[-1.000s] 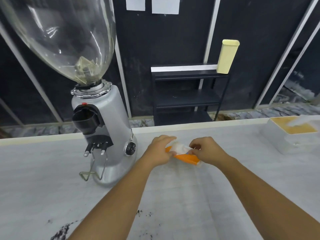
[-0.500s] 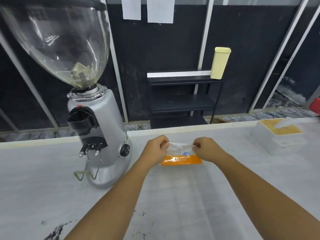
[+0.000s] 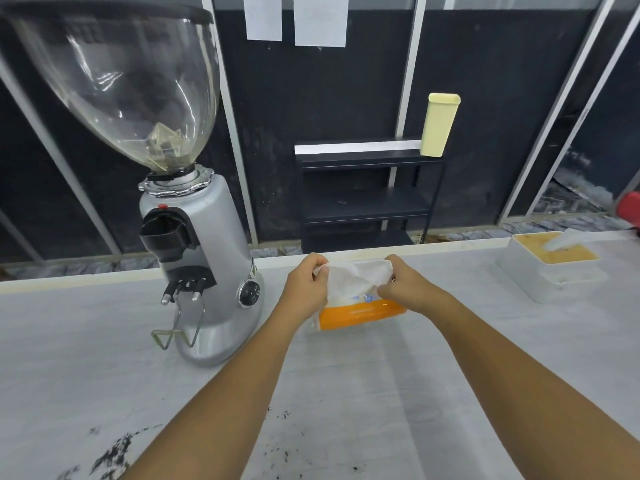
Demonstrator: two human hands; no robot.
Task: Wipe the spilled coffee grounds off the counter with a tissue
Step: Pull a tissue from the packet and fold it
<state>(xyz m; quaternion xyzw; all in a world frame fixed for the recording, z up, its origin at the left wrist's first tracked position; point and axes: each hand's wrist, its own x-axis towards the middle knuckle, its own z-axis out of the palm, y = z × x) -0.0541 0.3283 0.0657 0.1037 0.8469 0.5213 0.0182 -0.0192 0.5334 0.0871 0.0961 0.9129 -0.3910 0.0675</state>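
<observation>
nearest the camera, the spilled coffee grounds (image 3: 110, 452) lay as a dark, loose scatter on the pale table (image 3: 381, 393), thickest at the near left with stray specks reaching toward the middle. they looked dry and fine, the sort of stuff that would smear or roll away under a hard push, so a gathering sweep seemed safer than a scrub.

past them, both forearms reached out to the middle of the table. the left hand (image 3: 306, 289) and the right hand (image 3: 403, 289) each had their fingers pinched closed on the white tissue (image 3: 356, 280), the left at its upper left edge and the right lower on its right side, with the sheet stretched between them. its lower part met the mouth of the orange tissue pack (image 3: 360, 311), which sat on the table just under the hands, so it seemed not quite free of the pack.

the tissue read as very light, thin and limp, likely to tear if tugged from one corner. holding it at two spread points, as here, seemed the sound way. for wiping, it would probably serve better bunched or folded into a pad. the pack looked soft and light too, apt to lift with the sheet.

left of the hands stood the silver grinder (image 3: 207, 271). farther right sat a white box (image 3: 550, 271), and beyond the table a black shelf (image 3: 367, 202).
</observation>
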